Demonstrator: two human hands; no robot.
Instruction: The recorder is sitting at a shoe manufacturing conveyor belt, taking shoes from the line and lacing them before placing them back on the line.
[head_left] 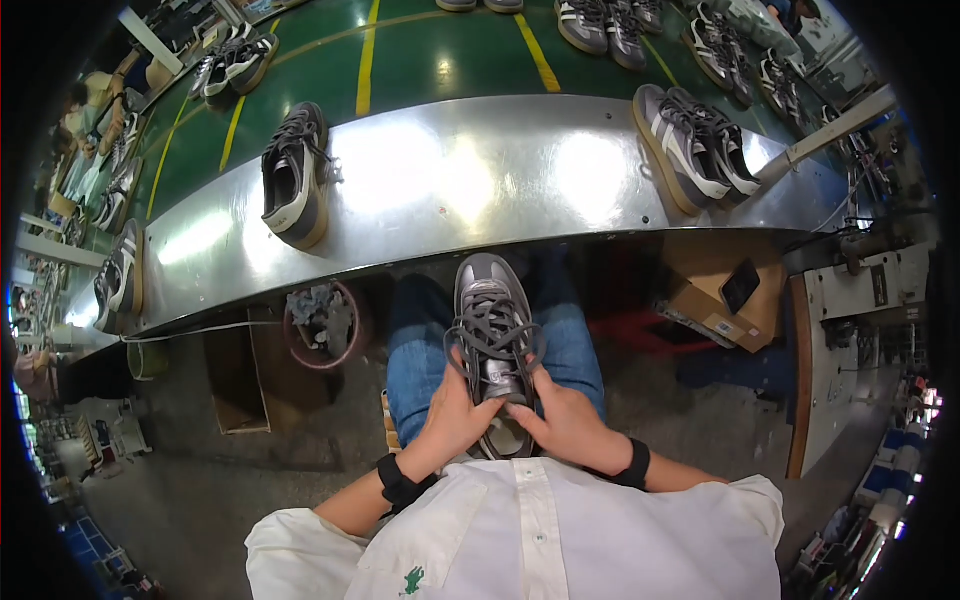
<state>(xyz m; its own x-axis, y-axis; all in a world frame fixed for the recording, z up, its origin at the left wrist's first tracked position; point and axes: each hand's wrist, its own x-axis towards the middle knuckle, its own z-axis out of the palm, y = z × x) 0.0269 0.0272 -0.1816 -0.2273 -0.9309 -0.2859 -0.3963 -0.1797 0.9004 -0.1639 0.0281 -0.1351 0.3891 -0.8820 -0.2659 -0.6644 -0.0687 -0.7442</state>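
Note:
A grey lace-up sneaker (pixel 492 305) rests over my lap, its toe pointing away from me toward the metal ledge. My left hand (pixel 458 410) and my right hand (pixel 560 415) grip it from both sides near the ankle opening. Both thumbs press at the top of the tongue (pixel 503 378), and the other fingers wrap down along the sides, partly hidden. The laces (pixel 492 322) are threaded through the eyelets, with loops hanging out to either side. A pale insole shows inside the heel.
A shiny metal ledge (pixel 400 190) runs across in front, beside a green conveyor belt (pixel 310 75). On the ledge stand a single sneaker (pixel 295 175) and a pair of sneakers (pixel 690 150). Below are a pink bin (pixel 360 350) of scraps, a cardboard box (pixel 235 375) and another carton (pixel 715 285) holding a phone.

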